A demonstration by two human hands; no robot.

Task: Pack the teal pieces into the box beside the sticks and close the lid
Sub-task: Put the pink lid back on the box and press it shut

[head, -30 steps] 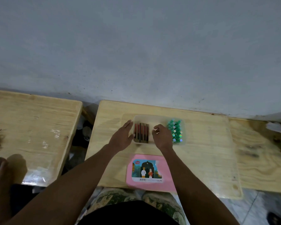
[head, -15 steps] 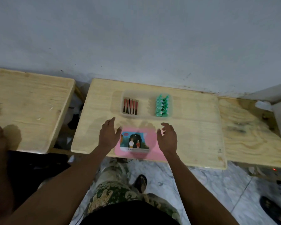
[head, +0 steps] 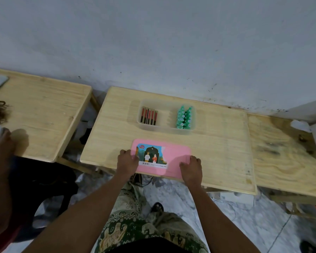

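Between left hand [head: 127, 162] and right hand [head: 191, 167], pink lid [head: 173, 157], both gripping.

1. Pink lid [head: 175, 157]: picture sticker [head: 151, 157] with a red-blue logo at top left, lettering too blurred to read.
2. Same sticker, bottom strip: barcode and a line of small print, unreadable.
3. Teal pieces [head: 184, 117]: small round marks on top, maybe numbers, too small to read.
4. No other text visible.
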